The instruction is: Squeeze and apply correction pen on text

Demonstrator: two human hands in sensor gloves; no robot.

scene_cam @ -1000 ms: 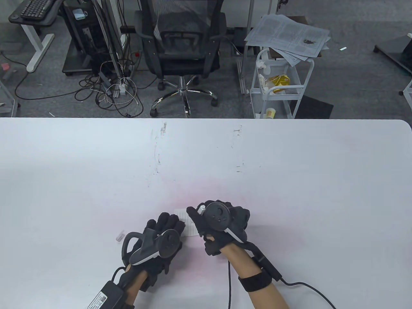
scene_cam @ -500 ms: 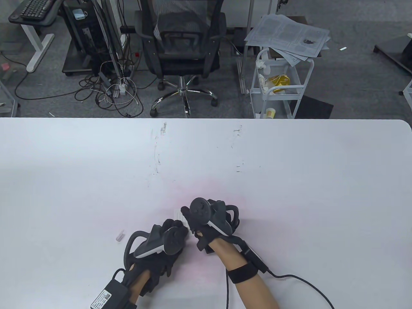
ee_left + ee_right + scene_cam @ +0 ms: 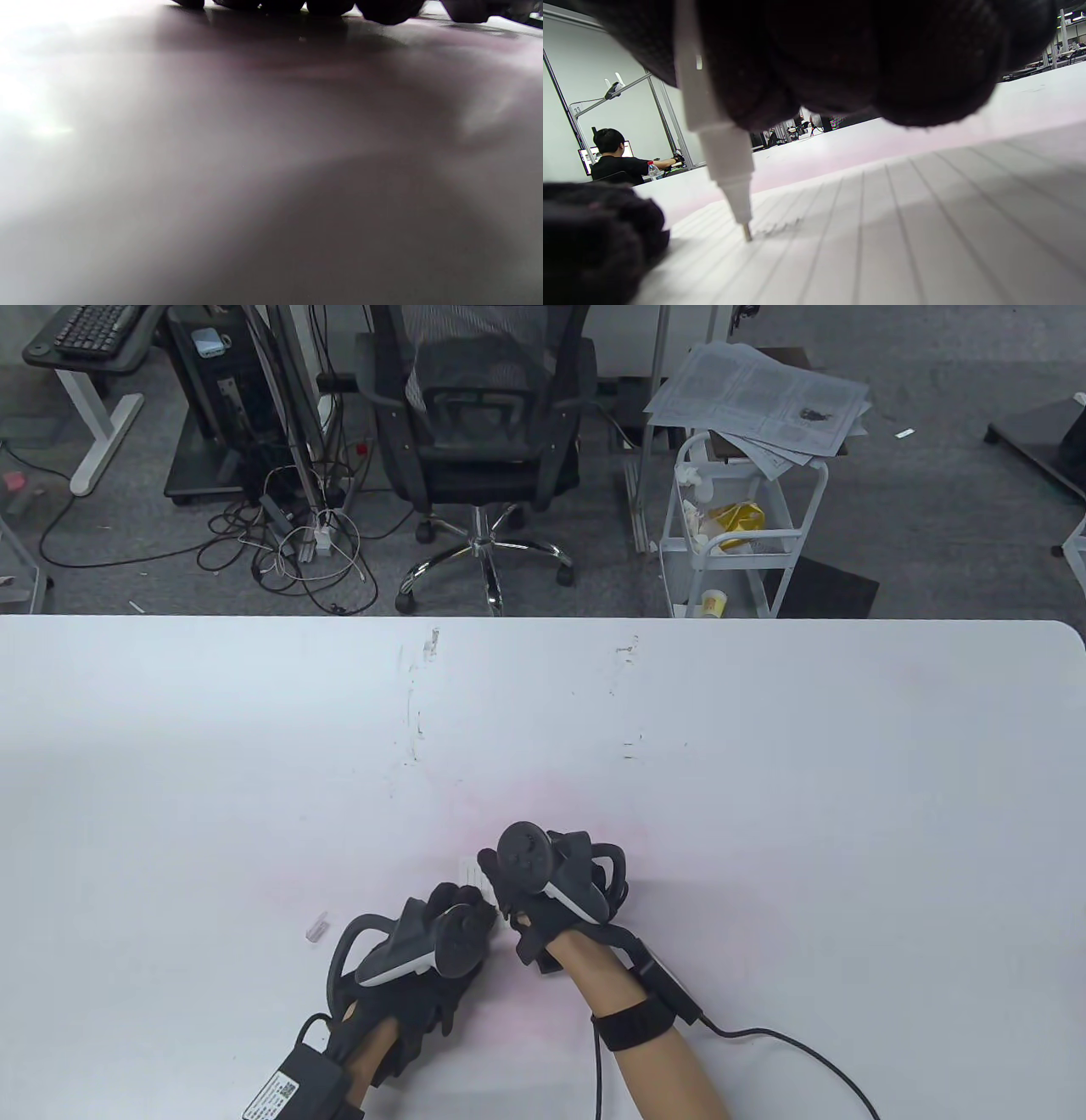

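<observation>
A small lined paper (image 3: 472, 872) lies on the white table (image 3: 764, 746), mostly hidden under both hands; it fills the right wrist view (image 3: 903, 237). My right hand (image 3: 543, 882) grips a white correction pen (image 3: 721, 144), tip down on the paper beside a short grey line of text (image 3: 778, 228). My left hand (image 3: 441, 937) rests flat on the paper's near left part; its fingertips (image 3: 382, 8) show at the top of the left wrist view. The pen is hidden by the hand in the table view.
A small clear pen cap (image 3: 316, 926) lies on the table left of my left hand. Cables trail from both wrists to the table's near edge. An office chair (image 3: 479, 432) and a white cart (image 3: 738, 526) stand beyond the far edge.
My right hand rolled over to the left and moved down onto the paper, bringing the pen tip to the sheet. My left hand slid slightly right. Little differs in the last half second.
</observation>
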